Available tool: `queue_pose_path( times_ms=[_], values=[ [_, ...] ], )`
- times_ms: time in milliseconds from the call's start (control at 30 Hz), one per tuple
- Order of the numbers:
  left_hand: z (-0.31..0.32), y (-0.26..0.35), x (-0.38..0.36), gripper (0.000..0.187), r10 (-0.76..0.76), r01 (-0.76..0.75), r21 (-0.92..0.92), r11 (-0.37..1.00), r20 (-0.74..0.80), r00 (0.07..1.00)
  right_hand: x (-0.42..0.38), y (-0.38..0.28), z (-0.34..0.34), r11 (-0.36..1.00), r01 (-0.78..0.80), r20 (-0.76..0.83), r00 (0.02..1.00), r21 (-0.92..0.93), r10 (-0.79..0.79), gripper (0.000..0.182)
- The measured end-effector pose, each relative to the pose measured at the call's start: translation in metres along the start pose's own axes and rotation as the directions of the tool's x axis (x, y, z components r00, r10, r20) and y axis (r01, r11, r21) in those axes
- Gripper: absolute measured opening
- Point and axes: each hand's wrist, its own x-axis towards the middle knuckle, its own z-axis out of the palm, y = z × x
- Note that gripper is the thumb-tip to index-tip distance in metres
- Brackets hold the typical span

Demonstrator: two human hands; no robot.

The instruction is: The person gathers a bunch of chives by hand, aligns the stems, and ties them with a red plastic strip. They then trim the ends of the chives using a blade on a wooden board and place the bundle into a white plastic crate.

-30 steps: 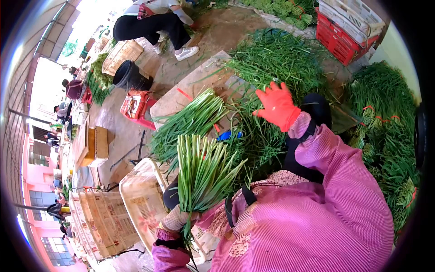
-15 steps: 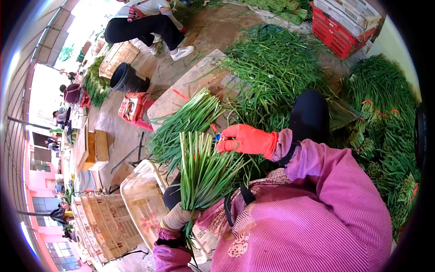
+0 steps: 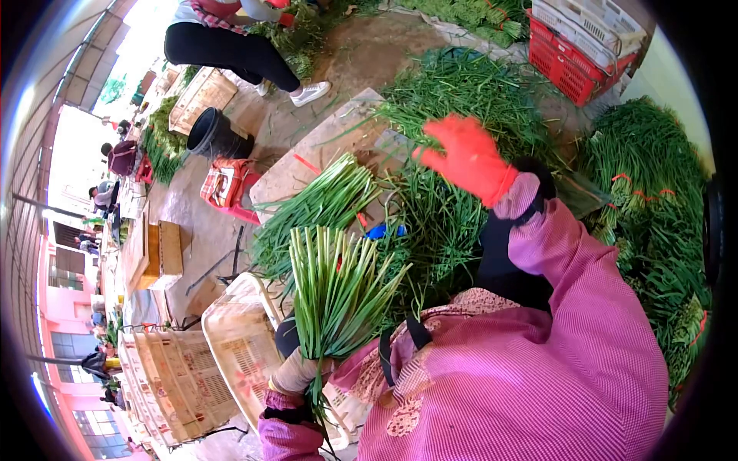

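Note:
My left hand (image 3: 298, 374), in a pale glove, is closed round the lower part of a bunch of green stalks (image 3: 330, 288), whose pale ends fan upward. My right hand (image 3: 469, 159), in an orange-red glove and blurred, is raised over the loose green heap (image 3: 477, 104) with its fingers apart and nothing in it. A second bunch (image 3: 327, 192) lies on the board (image 3: 288, 173), beyond the held one. A small blue object (image 3: 384, 230) lies beside that bunch, near a red strip (image 3: 362, 220).
Red and white crates (image 3: 565, 65) stand at upper right above tied green bundles (image 3: 653, 184). A pale crate (image 3: 238, 330) is at lower left. A black bucket (image 3: 217, 134) and a red plaid bag (image 3: 225, 183) lie left of the board. A person (image 3: 231, 50) bends at the top.
My right hand has moved up and right, away from the held bunch, and its fingers have spread. The blue object is now uncovered. The held bunch has shifted slightly left. The person at the top has moved.

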Motion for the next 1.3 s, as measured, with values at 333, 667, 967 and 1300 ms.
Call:
queue_pose_path(
  times_ms=[333,667,967,1300],
  values=[
    [-0.006,0.001,0.001,0.024,-0.031,0.028,0.059,0.998,0.054,0.998,-0.032,-0.077,0.04,0.83,0.08,0.196,0.955,0.552,-0.223,0.013],
    [-0.04,-0.023,-0.003,0.035,0.119,-0.061,-0.343,0.937,0.152,0.981,-0.031,-0.039,-0.031,0.967,-0.126,0.897,0.416,0.221,-0.151,0.076],
    [0.024,0.032,-0.017,0.013,0.13,-0.084,0.22,0.972,-0.205,0.97,-0.108,-0.118,0.061,0.212,-0.842,0.645,0.194,0.496,-0.739,0.077],
    [0.094,-0.018,-0.004,0.07,0.666,0.189,0.937,0.293,-0.342,0.664,-0.106,-0.138,0.038,-0.553,-0.811,0.428,0.576,0.191,-0.696,0.073]
  ],
)
